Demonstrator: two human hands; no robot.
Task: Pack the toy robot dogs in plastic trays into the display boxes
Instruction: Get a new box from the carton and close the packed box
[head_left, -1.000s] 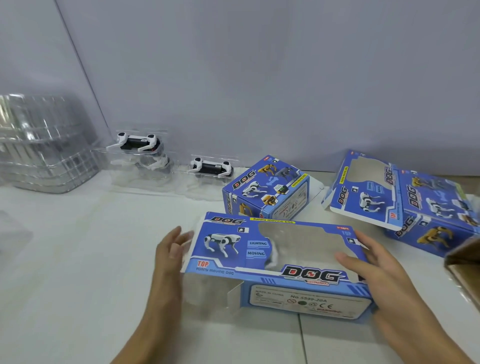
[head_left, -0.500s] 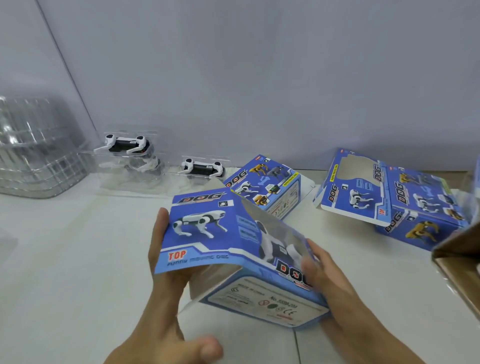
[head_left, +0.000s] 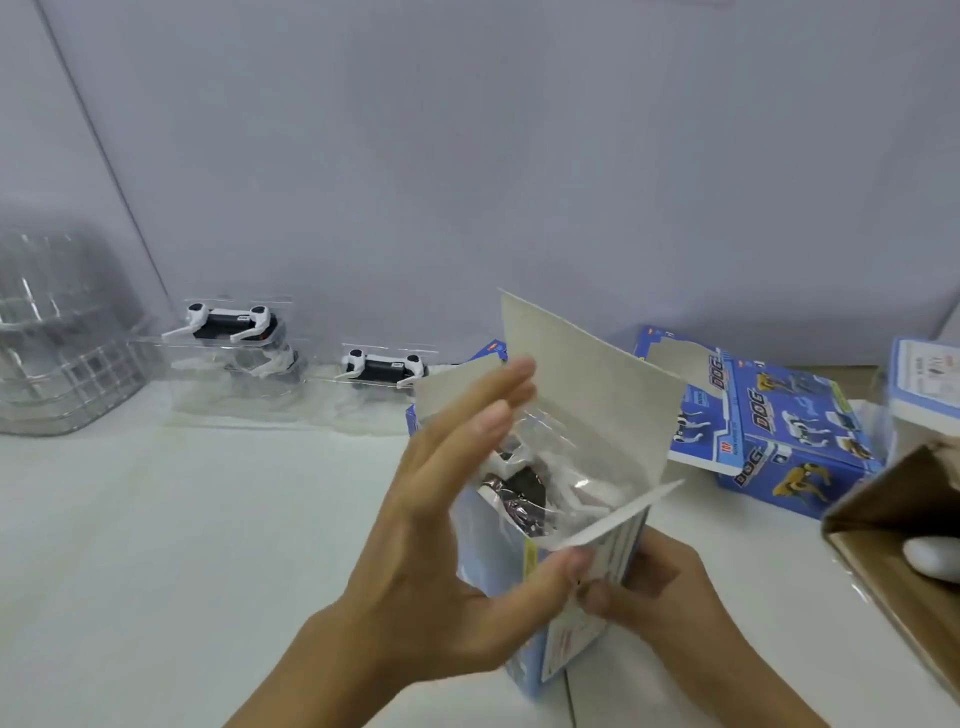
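A blue display box (head_left: 551, 659) stands on end on the white table, its open end up and its grey flaps (head_left: 587, 395) spread. Inside the opening I see a toy robot dog in its clear plastic tray (head_left: 524, 493). My left hand (head_left: 441, 545) lies against the box's left side, its straight fingers on the left flap and its thumb on the near flap. My right hand (head_left: 670, 597) grips the box low on its right side. Two more white and black toy dogs in clear trays (head_left: 228, 325) (head_left: 382, 369) lie at the back by the wall.
Other blue display boxes (head_left: 795, 441) lie at the right, one with an open flap. A brown cardboard carton (head_left: 893, 519) is at the right edge, with another box (head_left: 924, 379) above it. A stack of clear trays (head_left: 52, 338) stands at the far left.
The box was lying flat on the table, then my hands tipped it up. It now stands on end with the open end up, and my left hand has moved onto the flaps.
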